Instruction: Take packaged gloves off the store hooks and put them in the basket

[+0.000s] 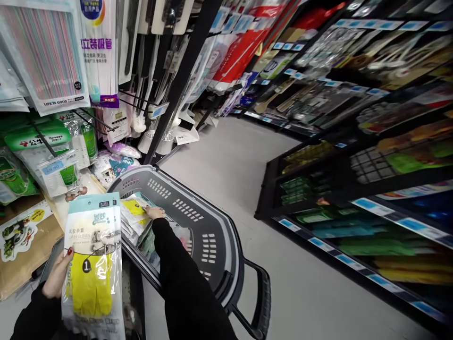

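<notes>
My left hand [58, 274] grips a flat clear pack of yellow latex gloves [92, 283] by its left edge, with the thumb on the front. The pack is upright, close to me, and its pale blue header faces me; a second header edge shows just behind it. To the right, my right hand [155, 212] reaches into a grey shopping basket [226, 245]. Its closed fingers are at the edge of another pack of yellow gloves [133, 207] inside. More plastic-wrapped packs lie under that arm, partly hidden by the black sleeve.
Hanging packs of straws [46, 52] and green-labelled bags [40, 137] fill the left rack. A black rack post [180, 85] rises behind the basket. Shelves with price tags [399, 217] line the right, across a grey floor [219, 156]. A cardboard box [31, 264] stands lower left.
</notes>
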The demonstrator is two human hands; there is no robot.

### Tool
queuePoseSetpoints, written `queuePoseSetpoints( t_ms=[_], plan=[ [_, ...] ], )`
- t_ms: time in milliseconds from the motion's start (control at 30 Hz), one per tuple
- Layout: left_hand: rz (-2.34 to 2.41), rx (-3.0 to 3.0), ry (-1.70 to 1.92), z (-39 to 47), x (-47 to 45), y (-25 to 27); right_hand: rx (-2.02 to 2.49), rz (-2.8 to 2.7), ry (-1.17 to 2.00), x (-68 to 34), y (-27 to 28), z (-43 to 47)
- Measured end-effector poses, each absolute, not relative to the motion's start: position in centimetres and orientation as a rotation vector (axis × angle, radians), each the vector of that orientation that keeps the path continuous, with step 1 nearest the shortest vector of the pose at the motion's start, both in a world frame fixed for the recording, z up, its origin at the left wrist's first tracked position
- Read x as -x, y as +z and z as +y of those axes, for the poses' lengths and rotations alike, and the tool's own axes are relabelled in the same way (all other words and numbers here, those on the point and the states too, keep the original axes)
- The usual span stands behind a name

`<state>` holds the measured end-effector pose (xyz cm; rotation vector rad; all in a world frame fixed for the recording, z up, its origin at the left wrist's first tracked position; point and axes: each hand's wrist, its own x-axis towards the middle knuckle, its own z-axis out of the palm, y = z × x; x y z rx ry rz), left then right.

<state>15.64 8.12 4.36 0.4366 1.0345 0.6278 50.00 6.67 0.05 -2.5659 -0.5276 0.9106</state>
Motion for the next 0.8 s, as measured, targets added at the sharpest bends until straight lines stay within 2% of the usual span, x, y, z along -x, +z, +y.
queuePoseSetpoints(
  t_ms=[233,333,500,667,800],
  plan=[
    [1.020,-0.526,0.696,7.6,-17.2,5.3,2.036,-0.887,0.881,-42.4,9.2,2.4],
    [0.995,-0.601,0.717,7.4,-17.2,4.9,1.841,-1.144,0.885,-38.4,11.4,0.1],
    [0.963,-0.663,0.691,7.0,-16.7,4.1,1.810,-1.062,0.874,-35.2,9.4,-1.0],
    [0.820,-0.689,0.751,6.9,-16.3,4.4,1.840,-0.870,0.677,-36.3,7.6,-2.0],
    [0.811,-0.867,0.689,6.9,-15.9,5.1,1.610,-0.636,0.600,-38.7,8.5,-3.3]
  ],
)
